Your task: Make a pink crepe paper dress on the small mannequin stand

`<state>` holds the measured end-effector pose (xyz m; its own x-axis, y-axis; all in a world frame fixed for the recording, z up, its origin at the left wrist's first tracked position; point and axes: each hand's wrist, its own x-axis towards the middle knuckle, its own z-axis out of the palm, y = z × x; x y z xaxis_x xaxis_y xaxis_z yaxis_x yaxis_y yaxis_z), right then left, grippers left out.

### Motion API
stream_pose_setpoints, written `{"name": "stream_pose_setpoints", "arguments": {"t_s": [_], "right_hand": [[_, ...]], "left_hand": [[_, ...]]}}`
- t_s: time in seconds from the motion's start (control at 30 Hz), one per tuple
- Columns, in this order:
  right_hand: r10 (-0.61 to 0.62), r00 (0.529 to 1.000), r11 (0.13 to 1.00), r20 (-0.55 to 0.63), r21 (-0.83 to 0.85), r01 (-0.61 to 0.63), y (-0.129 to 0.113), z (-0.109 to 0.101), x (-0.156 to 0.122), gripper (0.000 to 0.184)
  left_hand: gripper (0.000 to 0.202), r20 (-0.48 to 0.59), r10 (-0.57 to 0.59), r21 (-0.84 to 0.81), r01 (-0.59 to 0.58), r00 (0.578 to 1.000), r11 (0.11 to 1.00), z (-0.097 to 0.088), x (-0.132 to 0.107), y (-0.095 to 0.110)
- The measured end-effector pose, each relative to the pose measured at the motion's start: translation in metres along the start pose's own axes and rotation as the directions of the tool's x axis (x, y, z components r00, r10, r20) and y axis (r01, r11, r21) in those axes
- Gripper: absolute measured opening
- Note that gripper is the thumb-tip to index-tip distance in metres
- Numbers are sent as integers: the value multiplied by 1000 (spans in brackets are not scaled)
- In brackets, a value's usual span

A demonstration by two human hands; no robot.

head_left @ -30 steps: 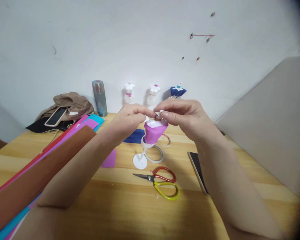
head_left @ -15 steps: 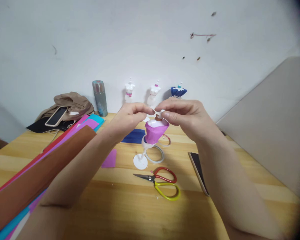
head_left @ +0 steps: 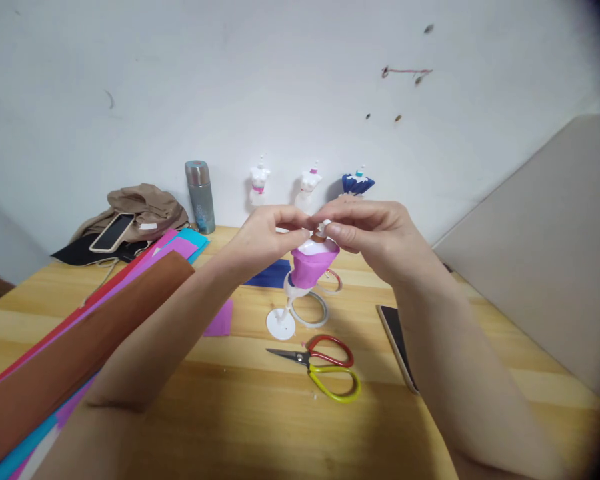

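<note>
A small white dress form (head_left: 281, 323) stands tilted on its round base, with pink paper (head_left: 313, 268) around its torso and a brown band (head_left: 319, 237) at its neck. My right hand (head_left: 375, 227) pinches the white knob at its top between thumb and fingers. My left hand (head_left: 270, 230) is closed at the left side of the neck, its thumb touching near the brown band; the fingertips are partly hidden. In front lie scissors (head_left: 303, 358) with one red and one yellow handle. A tape roll (head_left: 325, 312) rests behind the form's stem.
Long coloured paper sheets (head_left: 85, 353) cover the left side. Blue paper (head_left: 269, 274) and a pink piece (head_left: 221, 319) lie midway. Along the wall stand more dress forms (head_left: 309, 181) and a thermos (head_left: 200, 200). A phone (head_left: 399, 350) lies beneath my right forearm.
My left hand has moved slightly right, and its thumb and fingers have closed in at the neck. The dress form has shifted very slightly right at its top.
</note>
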<state>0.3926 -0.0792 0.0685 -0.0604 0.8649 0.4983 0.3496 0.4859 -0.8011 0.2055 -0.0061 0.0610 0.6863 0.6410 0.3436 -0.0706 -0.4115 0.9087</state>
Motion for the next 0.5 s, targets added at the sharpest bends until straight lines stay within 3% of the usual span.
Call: {"name": "stream_pose_setpoints", "arguments": {"t_s": [0.17, 0.37, 0.5], "right_hand": [[-2, 1000, 1000, -3, 24, 3, -1, 1, 0, 6], [-3, 1000, 999, 0, 36, 3, -3, 2, 0, 2], [-3, 1000, 999, 3, 42, 3, -3, 2, 0, 3]], "left_hand": [[8, -10, -1, 19, 1, 1000, 1000, -1, 2, 2], [13, -13, 4, 84, -3, 1000, 996, -7, 2, 2], [14, 41, -28, 130, 22, 999, 991, -9, 0, 7]]}}
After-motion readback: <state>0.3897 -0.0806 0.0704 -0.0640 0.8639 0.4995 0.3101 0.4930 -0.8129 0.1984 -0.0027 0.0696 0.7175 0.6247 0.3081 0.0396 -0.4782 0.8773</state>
